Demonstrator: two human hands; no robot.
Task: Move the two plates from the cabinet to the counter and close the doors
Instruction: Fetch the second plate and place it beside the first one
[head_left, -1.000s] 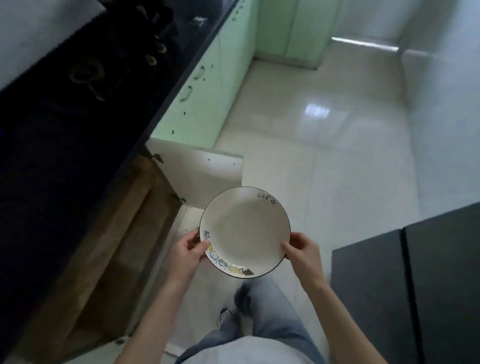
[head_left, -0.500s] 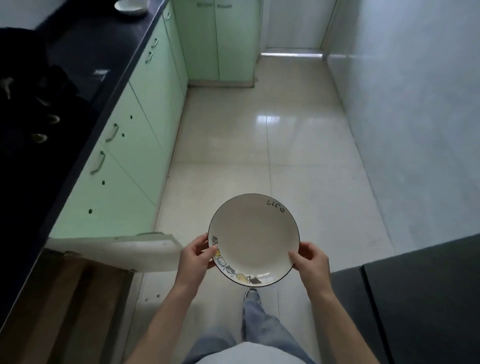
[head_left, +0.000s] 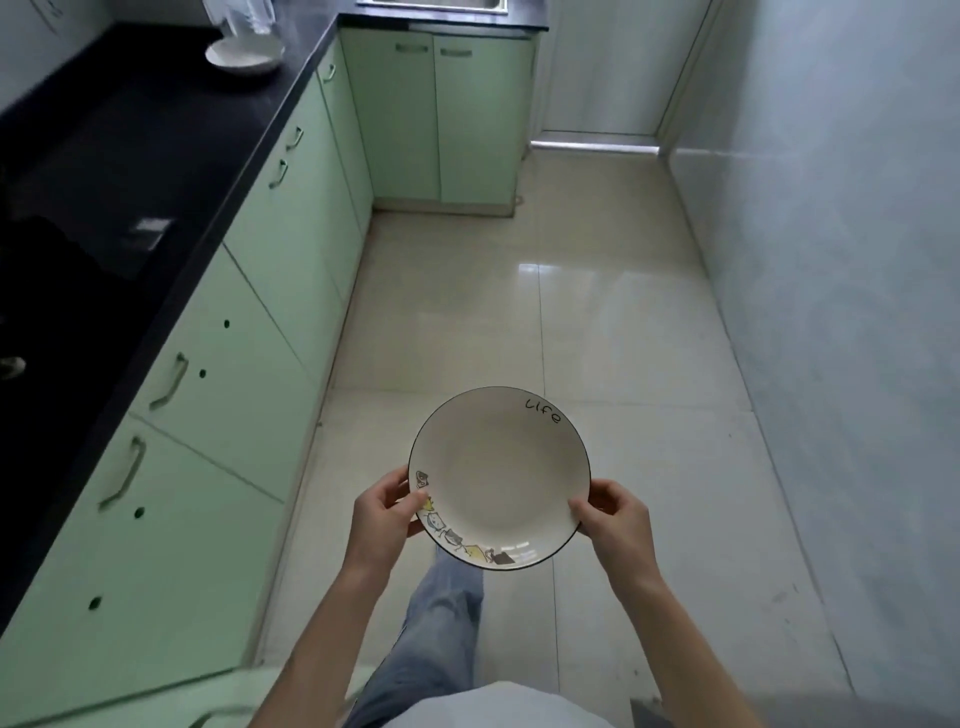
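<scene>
Closest in, the left hand (head_left: 384, 514) and the right hand (head_left: 615, 519) each pinch the near rim of a white plate (head_left: 498, 467), thumbs on top of the lip and fingers curled underneath. The plate is held level in the air over the tiled floor (head_left: 519, 312), in front of the person's body and well apart from any surface. It looks like glazed ceramic with a dark edge line and small drawings along the near side. I would judge it stiff, fairly light, smooth enough to slip, and sure to chip or shatter on these tiles. Opposite points on the rim, as held now, seem the safest place to grip, and it should go down flat rather than edge first.

Further left, a run of green doors (head_left: 234, 364) stands shut beneath the dark counter (head_left: 130, 156). At the far end of that counter sits a second plate (head_left: 244, 56), resting alone near the corner, so one of the two seems delivered already. The open cabinet itself is not plainly in view, so its doors probably remain to be closed.
</scene>
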